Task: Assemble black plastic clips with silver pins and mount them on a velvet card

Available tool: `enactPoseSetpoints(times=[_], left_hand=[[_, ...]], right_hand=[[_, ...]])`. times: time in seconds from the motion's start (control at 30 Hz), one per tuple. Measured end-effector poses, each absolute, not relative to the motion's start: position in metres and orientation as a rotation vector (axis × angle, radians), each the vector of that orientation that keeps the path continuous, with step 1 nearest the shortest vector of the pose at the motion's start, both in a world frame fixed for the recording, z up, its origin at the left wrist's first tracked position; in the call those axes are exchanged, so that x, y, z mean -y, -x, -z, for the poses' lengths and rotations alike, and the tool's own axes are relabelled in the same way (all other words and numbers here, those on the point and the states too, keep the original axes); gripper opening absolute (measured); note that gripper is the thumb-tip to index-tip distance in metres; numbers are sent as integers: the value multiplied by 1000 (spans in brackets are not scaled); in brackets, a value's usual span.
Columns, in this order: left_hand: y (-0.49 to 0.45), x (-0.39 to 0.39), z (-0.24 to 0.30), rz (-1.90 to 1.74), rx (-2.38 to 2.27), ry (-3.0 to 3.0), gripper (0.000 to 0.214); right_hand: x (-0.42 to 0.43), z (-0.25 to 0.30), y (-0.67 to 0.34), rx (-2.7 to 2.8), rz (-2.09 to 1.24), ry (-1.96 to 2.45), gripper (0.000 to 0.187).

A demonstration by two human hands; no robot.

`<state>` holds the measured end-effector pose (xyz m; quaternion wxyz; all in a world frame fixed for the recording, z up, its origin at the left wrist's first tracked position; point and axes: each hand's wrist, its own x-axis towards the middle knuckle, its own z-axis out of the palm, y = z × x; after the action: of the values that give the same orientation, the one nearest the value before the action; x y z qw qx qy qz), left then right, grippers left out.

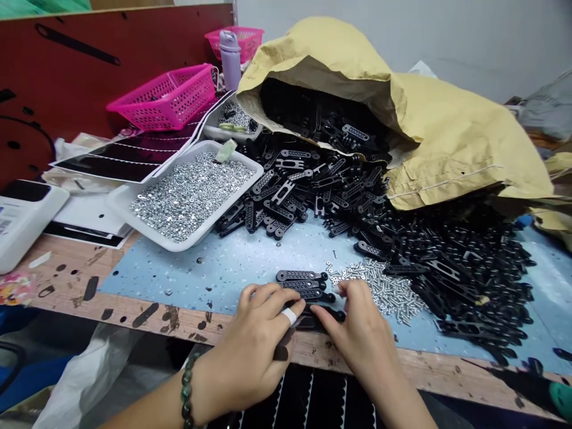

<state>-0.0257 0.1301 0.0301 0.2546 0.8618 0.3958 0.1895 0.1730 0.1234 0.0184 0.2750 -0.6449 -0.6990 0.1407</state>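
Observation:
Several black plastic arms point(301, 277) with perforated faces lie side by side in a small row near the table's front edge. My left hand point(263, 328), with a white band on one finger, closes over the left part of the nearest ones. At their right ends my right hand point(357, 322) grips with thumb and curled fingers; its fingertips are partly hidden. Just beyond the right hand lies a loose heap of small silver screws point(393, 292), with silver nuts point(351, 271) along its left side.
A large pile of black plastic parts point(482, 268) spills from a yellow paper sack point(465, 131). At left stand a white tray point(192, 238) of small metal pieces and a pink basket point(165, 101). A green-ended tool point(560, 396) points in at the right edge.

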Motion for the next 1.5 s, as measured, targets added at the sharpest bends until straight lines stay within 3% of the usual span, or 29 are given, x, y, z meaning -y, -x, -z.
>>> enactPoseSetpoints(times=[0.2,0.37,0.57,1.17,1.37,1.5], left_hand=[[34,-128,-33,-538,-1047,-2202,34],[44,-122,-25,-751,-1243,-2123,48],[44,-122,-16,-670,-1204,-2485,43],[40,-123,-18,-604,-1194,-2567,44],[35,-129,-22,-549,-1162,-2449,51],[37,-137,-32,-572,-1134,-2315,48]], right_hand=[[-120,-42,-152,2052,-960,1151,17],[-129,-33,-160,1615,-1098,1300,10],[-145,-11,-162,1288,-1288,1490,13],[-145,-11,-156,1375,-1165,1538,14],[-147,-13,-159,1803,-762,1762,7],[-146,-23,-161,1962,-401,1773,17]])
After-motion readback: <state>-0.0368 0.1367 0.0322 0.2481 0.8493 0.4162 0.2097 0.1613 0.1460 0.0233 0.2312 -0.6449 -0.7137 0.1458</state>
